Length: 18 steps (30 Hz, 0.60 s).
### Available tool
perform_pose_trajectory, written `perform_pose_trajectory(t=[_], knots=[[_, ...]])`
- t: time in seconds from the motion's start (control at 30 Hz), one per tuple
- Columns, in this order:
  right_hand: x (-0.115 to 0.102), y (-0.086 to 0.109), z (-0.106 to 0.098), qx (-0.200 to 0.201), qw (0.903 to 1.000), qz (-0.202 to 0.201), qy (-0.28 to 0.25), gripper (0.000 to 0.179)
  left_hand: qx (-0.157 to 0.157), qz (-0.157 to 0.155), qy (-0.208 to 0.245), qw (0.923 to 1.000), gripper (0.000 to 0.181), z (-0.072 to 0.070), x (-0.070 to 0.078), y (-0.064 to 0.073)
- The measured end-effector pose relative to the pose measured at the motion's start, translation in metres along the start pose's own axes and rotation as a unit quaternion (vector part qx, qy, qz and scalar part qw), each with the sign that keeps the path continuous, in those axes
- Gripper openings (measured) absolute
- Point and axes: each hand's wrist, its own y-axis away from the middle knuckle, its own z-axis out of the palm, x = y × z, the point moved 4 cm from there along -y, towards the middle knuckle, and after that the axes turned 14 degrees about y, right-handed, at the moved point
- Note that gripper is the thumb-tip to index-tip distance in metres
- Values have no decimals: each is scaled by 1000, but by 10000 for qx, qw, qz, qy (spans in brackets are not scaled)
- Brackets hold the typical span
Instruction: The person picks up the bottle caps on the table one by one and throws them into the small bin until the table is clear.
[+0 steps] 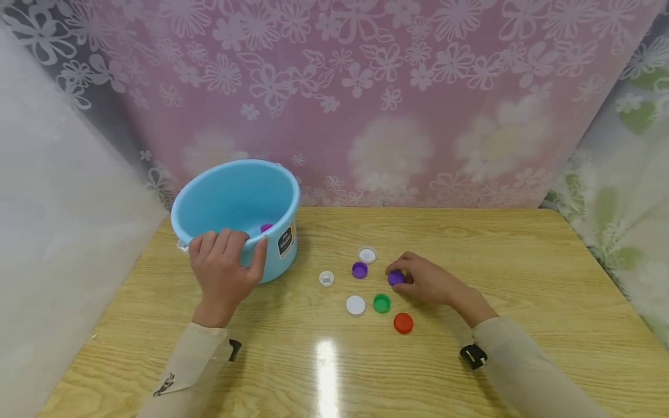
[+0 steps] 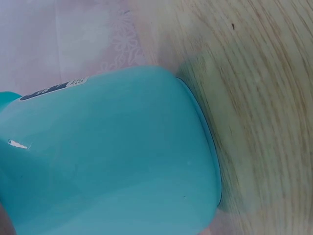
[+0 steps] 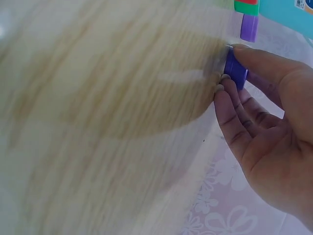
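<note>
Far left: light-blue bucket (image 1: 237, 197) on the wooden table (image 1: 292, 371), mouth up, white handle fitting (image 1: 182, 246) at its left edge. Left hand (image 1: 222, 276) grips the near rim, fingers hooked over it, thumb to the right along the rim; exact fingertip contact inside is hidden. Inside the bucket, one magenta piece (image 1: 266, 227), partly behind the rim. Dark label (image 1: 286, 241) on the bucket's right side. Then the loose caps, all on the table: small white cap (image 1: 326, 279) with a square mark, nearest the bucket; plain white cap (image 1: 356, 305) closer to the person; empty-side-up purple cap (image 1: 359, 270) behind it; clear-edged white cap (image 1: 367, 254) just beyond that one; green cap (image 1: 382, 303), hollow side up, just right of the plain white one. Next, the second purple cap (image 1: 396, 278), in the right hand (image 1: 425, 281): thumb and fingers bent in, pinching it at the edges, gap only as wide as the cap. Can't tell whether it's clear of the table. Red cap (image 1: 403, 323) sits nearer the person, below that hand, untouched. Pale sleeve (image 1: 522, 366) with a black clip (image 1: 473, 356) at the right wrist. Floral cloth (image 1: 334, 116) hangs behind the table.
</note>
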Motion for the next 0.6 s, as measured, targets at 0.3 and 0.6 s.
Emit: perform_pose_trajectory(t=[0.3,0.6], knots=[[0,2,-2,5,9999,20,170,27,-37,3,-19,10000,38,2,-1,1],[-2,-5,-13,68,9988,418,244,40,-104,-54,-48,9999,39,2,-1,1]])
